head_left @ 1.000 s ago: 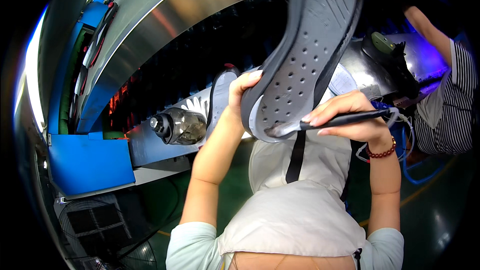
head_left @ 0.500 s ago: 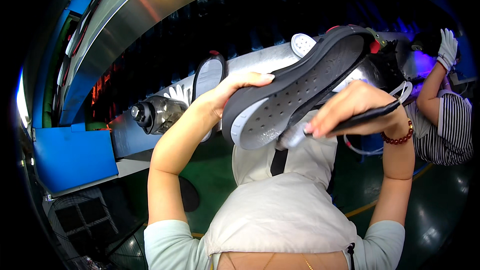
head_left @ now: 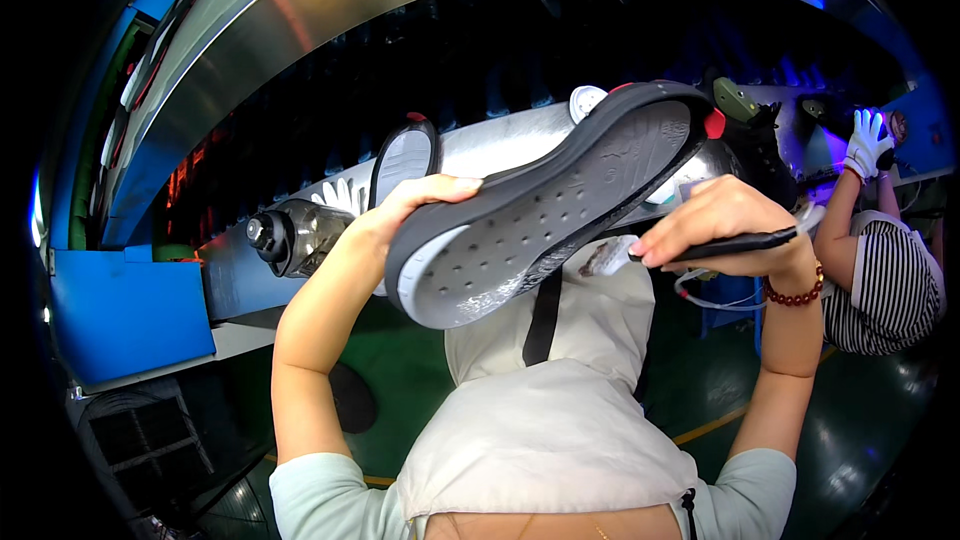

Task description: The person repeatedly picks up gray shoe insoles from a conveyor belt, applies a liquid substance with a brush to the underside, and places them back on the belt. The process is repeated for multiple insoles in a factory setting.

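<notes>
A large dark grey shoe sole is held tilted in front of me, its light grey, hole-dotted inner face turned up. My left hand grips its edge near the rounded end at lower left, thumb along the top rim. My right hand is closed round the black handle of a brush with pale bristles; a thin clear hose joins the handle's back end. The bristles are beside the sole's near edge, apparently just off it. A wet shine marks the face along that edge.
On the metal bench are another sole, a white glove, a dark-capped bottle and a white round item. A metal hood arches behind. A co-worker's gloved hand is at right; a blue box is at left.
The sole has shifted left and a little toward me. The brush has come away from its face near the rounded end. More wet shine shows along the near edge.
</notes>
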Demonstrator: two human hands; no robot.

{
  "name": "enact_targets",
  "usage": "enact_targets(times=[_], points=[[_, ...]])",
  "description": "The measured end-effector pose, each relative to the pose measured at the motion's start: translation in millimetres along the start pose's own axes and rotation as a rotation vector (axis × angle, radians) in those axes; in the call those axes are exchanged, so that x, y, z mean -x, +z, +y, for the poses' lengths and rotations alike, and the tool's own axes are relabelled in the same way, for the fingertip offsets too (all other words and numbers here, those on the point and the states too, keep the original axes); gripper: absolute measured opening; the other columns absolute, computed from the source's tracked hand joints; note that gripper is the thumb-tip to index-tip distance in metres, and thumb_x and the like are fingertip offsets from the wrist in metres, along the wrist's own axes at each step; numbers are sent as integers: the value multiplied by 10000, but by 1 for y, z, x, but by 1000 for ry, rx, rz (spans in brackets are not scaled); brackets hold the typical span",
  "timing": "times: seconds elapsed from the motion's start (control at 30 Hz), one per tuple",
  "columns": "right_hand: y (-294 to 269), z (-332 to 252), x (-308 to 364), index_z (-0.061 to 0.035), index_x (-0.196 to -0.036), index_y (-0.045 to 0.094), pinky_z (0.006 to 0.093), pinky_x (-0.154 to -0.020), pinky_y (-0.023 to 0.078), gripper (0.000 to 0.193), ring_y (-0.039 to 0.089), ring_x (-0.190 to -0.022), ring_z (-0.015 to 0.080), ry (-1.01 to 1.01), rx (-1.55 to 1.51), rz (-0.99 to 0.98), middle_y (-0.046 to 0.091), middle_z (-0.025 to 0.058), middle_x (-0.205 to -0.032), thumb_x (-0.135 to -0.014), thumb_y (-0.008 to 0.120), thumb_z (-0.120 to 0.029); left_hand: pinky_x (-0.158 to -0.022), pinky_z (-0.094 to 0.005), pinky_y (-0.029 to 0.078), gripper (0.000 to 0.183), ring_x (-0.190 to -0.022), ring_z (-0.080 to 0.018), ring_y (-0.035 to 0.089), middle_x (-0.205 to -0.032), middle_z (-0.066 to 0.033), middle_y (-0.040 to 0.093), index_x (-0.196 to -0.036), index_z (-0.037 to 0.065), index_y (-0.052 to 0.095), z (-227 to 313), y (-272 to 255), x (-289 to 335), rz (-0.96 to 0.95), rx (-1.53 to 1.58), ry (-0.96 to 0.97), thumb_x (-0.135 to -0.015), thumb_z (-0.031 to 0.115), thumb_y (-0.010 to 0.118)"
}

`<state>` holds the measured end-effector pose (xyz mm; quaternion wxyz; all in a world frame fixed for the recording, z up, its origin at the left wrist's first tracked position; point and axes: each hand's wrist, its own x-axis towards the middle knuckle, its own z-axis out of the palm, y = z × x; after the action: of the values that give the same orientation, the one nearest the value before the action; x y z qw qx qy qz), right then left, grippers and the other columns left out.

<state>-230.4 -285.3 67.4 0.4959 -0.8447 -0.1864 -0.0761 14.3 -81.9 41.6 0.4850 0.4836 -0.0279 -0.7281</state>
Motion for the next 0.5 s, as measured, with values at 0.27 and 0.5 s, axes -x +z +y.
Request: enact_targets(times=[0.27, 0.5], points=[[9, -3, 12, -50, -874, 686, 227, -604, 446, 164, 663, -814, 204, 55, 50, 90, 676, 109, -920, -712, 702, -71, -745, -274, 478, 335, -803, -187, 614, -919, -120, 647, -987, 7, 636, -6, -30, 8, 38, -2, 14, -730, 219, 672], [2, -3, 23, -12, -850, 674, 301, -751, 502, 174, 659, -846, 233, 236, 48, 136, 667, 141, -930, -683, 691, 33, -737, -273, 480, 331, -793, -187, 615, -912, -119, 648, -979, 7, 639, -5, -42, 14, 50, -3, 26, -726, 218, 676]])
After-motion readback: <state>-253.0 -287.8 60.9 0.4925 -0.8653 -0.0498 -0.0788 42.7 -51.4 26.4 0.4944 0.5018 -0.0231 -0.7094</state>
